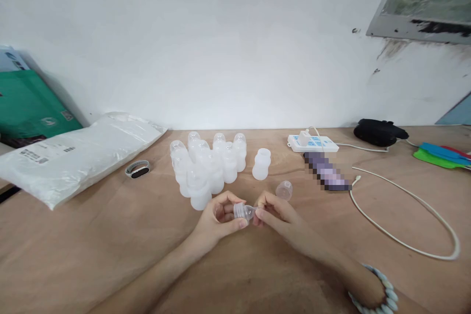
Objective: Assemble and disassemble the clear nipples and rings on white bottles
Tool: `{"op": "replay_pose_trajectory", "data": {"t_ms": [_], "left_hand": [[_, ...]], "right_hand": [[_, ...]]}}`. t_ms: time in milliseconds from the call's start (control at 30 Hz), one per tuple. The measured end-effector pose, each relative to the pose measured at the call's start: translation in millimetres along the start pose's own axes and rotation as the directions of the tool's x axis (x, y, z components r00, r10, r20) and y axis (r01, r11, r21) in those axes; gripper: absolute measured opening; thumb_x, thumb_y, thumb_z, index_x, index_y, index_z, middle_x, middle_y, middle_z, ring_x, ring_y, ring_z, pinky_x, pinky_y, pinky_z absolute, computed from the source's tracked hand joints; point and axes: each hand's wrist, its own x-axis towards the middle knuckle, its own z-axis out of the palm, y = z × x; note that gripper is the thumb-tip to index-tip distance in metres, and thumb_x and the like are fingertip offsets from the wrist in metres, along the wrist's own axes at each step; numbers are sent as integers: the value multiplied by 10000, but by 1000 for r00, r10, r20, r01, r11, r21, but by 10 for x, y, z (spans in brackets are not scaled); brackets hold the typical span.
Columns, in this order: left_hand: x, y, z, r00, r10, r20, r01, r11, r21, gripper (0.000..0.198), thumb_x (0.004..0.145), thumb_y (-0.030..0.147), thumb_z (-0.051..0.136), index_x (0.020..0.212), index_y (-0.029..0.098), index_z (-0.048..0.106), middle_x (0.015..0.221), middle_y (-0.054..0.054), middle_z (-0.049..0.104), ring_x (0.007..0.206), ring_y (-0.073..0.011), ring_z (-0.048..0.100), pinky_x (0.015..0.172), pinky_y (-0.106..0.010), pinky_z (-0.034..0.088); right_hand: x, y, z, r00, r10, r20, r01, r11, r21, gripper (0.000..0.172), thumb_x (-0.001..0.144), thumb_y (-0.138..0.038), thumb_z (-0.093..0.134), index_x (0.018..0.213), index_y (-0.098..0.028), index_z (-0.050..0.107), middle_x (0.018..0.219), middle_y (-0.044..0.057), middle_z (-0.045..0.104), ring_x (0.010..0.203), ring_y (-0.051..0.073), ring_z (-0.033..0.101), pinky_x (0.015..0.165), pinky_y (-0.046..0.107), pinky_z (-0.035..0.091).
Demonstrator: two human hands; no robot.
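Note:
My left hand [222, 216] holds a clear ribbed collar with a nipple [241, 211] by its ribbed ring, between thumb and fingers. The nipple points right, and its tip is pinched by the thumb and fingers of my right hand [272, 211]. Just behind my right hand a clear dome cap [284, 190] lies on the wooden table [128, 245]. Farther back stands an open white bottle [261, 164] with no top on it. Left of that, several white bottles with clear domed caps [208, 164] stand upright in a close group.
On the left are a white plastic parcel [81, 152], a green package [33, 103] and a wristband [138, 170]. To the right lie a power strip [312, 143], a blurred phone [327, 171], a looped white cable [412, 191], a black case [380, 132] and coloured flat pieces [443, 155].

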Motion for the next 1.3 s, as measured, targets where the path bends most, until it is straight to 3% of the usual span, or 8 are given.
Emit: {"op": "replay_pose_trajectory", "data": {"t_ms": [267,433,600,733,933,1067,1200,1300], "left_hand": [[15,-61,24,999,-34,22,36,991,-128,460,716,298,862,902,206,452,872,21,663,736,-110,645,634,-207,501],[9,-104,40,995,-49,93,65,982,-179,520,730,347,854,1012,230,433,968,-27,664,847,-165,665,678,-251,521],[0,-111,34,998,-48,48,53,994,-99,487,853,515,691,1150,226,436,1039,-91,634,917,-227,651,713,-343,541],[-10,-105,40,998,-57,35,58,997,-56,456,878,537,645,1145,222,452,1029,-92,623,889,-224,636,692,-340,527],[-4,-108,46,997,-58,49,59,998,-30,461,880,565,620,1144,222,459,1025,-86,610,872,-209,620,687,-329,512],[-29,-114,46,999,-52,-13,52,996,66,422,876,538,630,1125,228,488,1071,-89,593,956,-227,584,737,-348,515],[-78,-108,66,980,49,-193,20,940,340,426,877,358,676,1246,274,480,1372,-83,492,1252,-263,467,1048,-439,388],[-86,-93,88,984,79,-162,-12,925,381,622,873,285,682,1407,301,362,1516,-74,392,1377,-266,375,1153,-454,277]], "right_hand": [[16,114,105,997,-63,-50,59,995,-77,402,762,-314,759,1079,-227,528,925,6,568,738,152,542,655,295,449],[66,161,36,975,-213,-56,194,951,-242,226,785,-317,751,963,-226,645,917,23,594,838,187,587,726,327,490],[317,92,-345,868,-360,-341,270,920,-284,318,810,-266,671,1119,-228,601,1093,67,624,873,195,635,735,340,556],[621,-3,-654,797,-432,-423,215,856,-470,308,789,-278,661,1084,-193,634,1045,74,596,866,206,614,809,395,544],[960,146,-692,840,-331,-429,125,889,-441,281,744,-262,676,1006,-160,667,979,67,607,843,199,600,780,390,549],[969,270,-616,866,-271,-421,121,929,-349,312,793,-300,645,1068,-154,641,1051,101,667,876,207,639,773,389,566],[742,228,-430,926,-249,-283,178,951,-254,326,797,-337,682,1082,-180,656,1084,85,712,934,215,678,849,386,567],[517,131,-223,963,-251,-96,242,965,-98,357,795,-328,711,1119,-196,644,1125,78,709,1006,228,674,917,403,541]]}}
